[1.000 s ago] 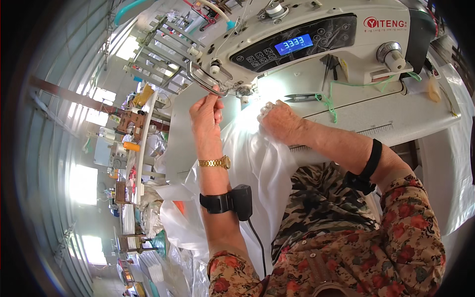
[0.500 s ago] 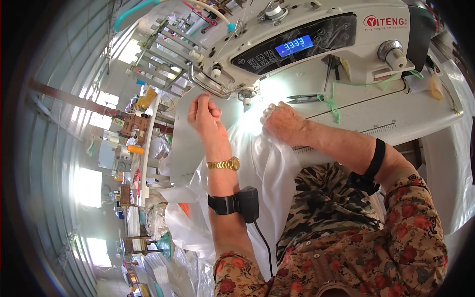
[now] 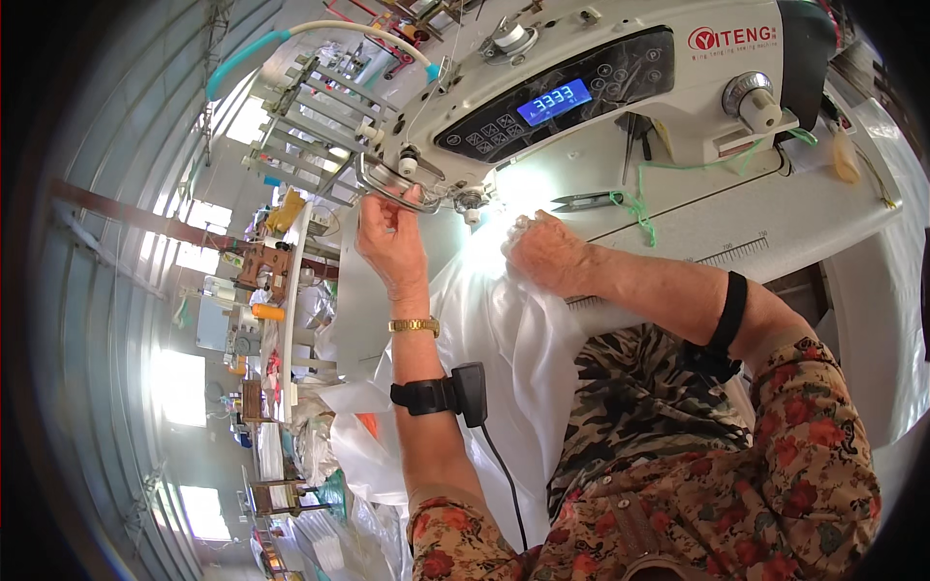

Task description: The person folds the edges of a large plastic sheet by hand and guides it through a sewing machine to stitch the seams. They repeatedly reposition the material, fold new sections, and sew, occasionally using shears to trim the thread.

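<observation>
My left hand (image 3: 392,242) is raised at the needle end of a white sewing machine (image 3: 712,87). Its fingers are curled, with the tips up against the curved metal guard (image 3: 392,184); whatever they pinch is too small to make out. To the right of the bright needle area, my right hand (image 3: 552,254) is closed on sheer white fabric (image 3: 494,329). The cloth hangs in folds from there over the table edge into my lap. Glare from the machine lamp hides the needle and the stitching spot.
Thread snips (image 3: 586,201) with a green cord (image 3: 641,218) lie on the machine bed, right of my right hand. A lit display (image 3: 554,102) sits on the machine's arm, with a handwheel (image 3: 753,102) at right. Cluttered shelves (image 3: 281,320) stand at left.
My left hand has risen from beside the needle area to the metal guard, its fingertips now at it. My right hand stays on the fabric. The view has shifted slightly.
</observation>
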Available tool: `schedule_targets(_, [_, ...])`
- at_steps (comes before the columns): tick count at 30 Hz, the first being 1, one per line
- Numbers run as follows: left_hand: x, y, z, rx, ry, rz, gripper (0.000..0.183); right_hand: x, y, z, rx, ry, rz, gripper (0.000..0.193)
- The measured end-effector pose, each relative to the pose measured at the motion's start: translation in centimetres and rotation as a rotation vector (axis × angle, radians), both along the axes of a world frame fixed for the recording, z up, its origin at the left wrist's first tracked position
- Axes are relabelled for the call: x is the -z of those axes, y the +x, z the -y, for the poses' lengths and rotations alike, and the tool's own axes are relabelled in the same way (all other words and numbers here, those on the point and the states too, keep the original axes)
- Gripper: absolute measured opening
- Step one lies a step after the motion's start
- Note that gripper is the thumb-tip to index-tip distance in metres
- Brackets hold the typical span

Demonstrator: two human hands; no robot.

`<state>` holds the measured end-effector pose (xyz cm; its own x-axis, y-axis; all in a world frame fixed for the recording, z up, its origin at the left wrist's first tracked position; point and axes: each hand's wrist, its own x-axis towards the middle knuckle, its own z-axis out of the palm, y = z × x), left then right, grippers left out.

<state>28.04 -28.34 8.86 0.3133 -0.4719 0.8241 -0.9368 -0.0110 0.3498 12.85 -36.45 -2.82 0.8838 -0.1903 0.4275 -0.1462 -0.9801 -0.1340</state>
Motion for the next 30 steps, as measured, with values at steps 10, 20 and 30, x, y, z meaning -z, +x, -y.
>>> schedule_targets(10, [0.8, 1.7, -1.1, 0.215, -0.094, -0.421, 0.011, -0.2, -0.1, -0.1, 0.007, -0.037, -0.008, 0.015])
schedule_targets(20, [1.3, 1.6, -1.7, 0.193, -0.087, -0.580, 0.012, -1.0, -0.6, -0.3, 0.016, -0.002, -0.013, 0.016])
schedule_targets(30, [1.1, -0.4, -2.8, 0.153, 0.063, -0.006, 0.018, -1.2, -0.6, -0.4, 0.026, 0.035, -0.059, 0.017])
